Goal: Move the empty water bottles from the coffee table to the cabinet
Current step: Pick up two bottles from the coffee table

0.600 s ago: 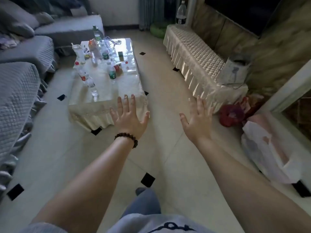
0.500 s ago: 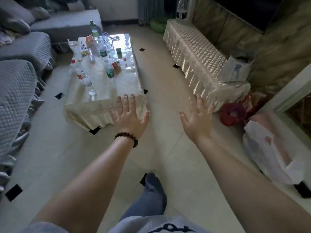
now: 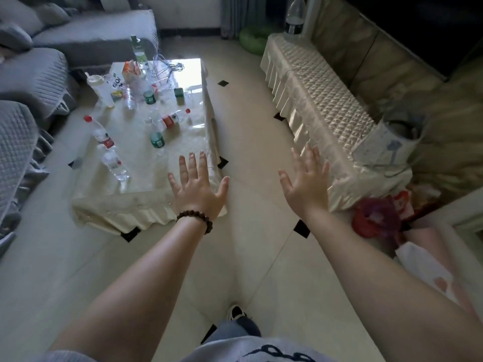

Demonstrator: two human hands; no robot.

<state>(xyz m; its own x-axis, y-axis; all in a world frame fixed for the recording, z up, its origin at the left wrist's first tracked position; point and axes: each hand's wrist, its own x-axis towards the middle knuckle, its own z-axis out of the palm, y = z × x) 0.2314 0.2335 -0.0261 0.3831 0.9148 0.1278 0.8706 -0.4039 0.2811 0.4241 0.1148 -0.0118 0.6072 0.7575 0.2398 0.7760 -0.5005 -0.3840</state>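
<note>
Several clear plastic bottles stand or lie on the cloth-covered coffee table (image 3: 146, 202): a red-capped one (image 3: 100, 133) at the left edge, a clear one (image 3: 115, 165) nearer me, a green-labelled one (image 3: 156, 138) in the middle, a red-labelled one (image 3: 171, 120) lying down. My left hand (image 3: 196, 186), with a bead bracelet, hovers with fingers spread over the table's near right corner, touching nothing. My right hand (image 3: 307, 180) is spread over the floor beside the long low cabinet (image 3: 321, 105), holding nothing.
Grey sofas (image 3: 28, 79) line the left side. A big bottle (image 3: 294, 18) stands at the cabinet's far end and a paper bag (image 3: 392, 142) on its near end. Red and white bags (image 3: 373, 220) lie on the floor at the right. A tiled aisle runs between table and cabinet.
I have stepped forward, so the table and cabinet are closer. Both hands stay spread and hold nothing.
</note>
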